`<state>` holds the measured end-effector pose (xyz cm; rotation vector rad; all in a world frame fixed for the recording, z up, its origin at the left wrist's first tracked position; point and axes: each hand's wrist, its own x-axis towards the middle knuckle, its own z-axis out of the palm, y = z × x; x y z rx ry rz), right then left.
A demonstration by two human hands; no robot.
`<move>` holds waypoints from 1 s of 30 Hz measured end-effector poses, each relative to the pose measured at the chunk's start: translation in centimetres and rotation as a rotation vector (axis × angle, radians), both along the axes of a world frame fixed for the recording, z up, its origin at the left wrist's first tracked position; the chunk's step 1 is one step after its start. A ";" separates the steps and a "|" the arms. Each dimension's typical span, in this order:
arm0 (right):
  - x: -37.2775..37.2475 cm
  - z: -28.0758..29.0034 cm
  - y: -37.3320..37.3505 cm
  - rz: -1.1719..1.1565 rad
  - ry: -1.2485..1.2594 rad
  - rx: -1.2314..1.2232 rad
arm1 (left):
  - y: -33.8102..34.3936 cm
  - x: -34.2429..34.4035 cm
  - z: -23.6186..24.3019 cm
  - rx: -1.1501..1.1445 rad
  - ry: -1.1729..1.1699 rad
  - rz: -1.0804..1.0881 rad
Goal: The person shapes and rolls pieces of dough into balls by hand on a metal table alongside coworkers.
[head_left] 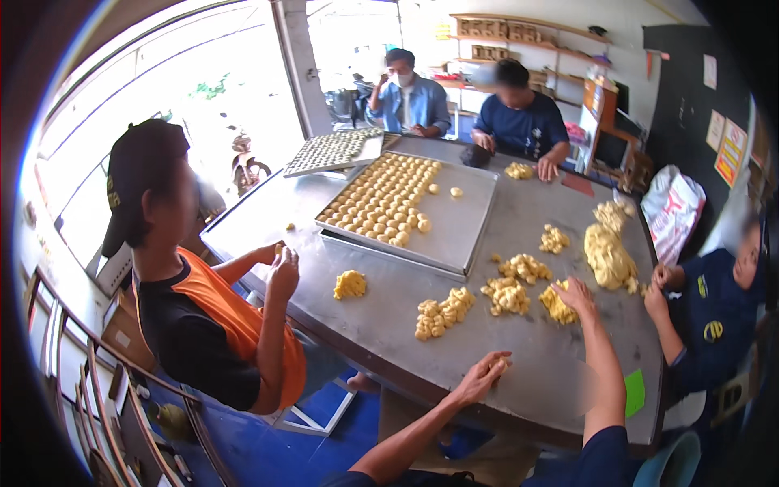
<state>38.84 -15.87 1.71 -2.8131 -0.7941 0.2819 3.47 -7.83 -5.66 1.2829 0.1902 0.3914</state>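
Observation:
My right hand (pixel 578 297) reaches over the table with its fingers bent onto the edge of a yellow, crumbly-looking dough mound (pixel 557 308). Nearer to me, my left hand (pixel 484 377) is just above the tabletop, its fingers curled round a small pale piece of dough (pixel 504 365), mostly hidden by the fingers. Beyond my hands lie piles of small dough pieces, one pile (pixel 506 295) beside the yellow mound and another pile (pixel 445 313) farther left. A large yellow dough mass (pixel 608 256) sits past my right hand.
On the metal table (pixel 389 325) stands a tray (pixel 466 231) with rows of round dough balls; a second filled tray (pixel 324 154) is behind it. Several co-workers surround the table, one in orange (pixel 231 316) at left. A green paper (pixel 634 394) lies by my right forearm.

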 end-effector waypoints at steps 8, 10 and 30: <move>2.2 -2.1 -0.3 0.138 -0.164 0.063 | 0.3 0.6 -1.4 0.000 0.041 -0.117; 2.3 -3.1 -0.4 0.123 -0.277 0.178 | 0.4 1.0 -1.4 -0.015 0.030 -0.109; -13.0 -4.4 -10.6 0.176 -0.592 0.485 | 0.6 0.7 0.1 0.029 0.121 -0.047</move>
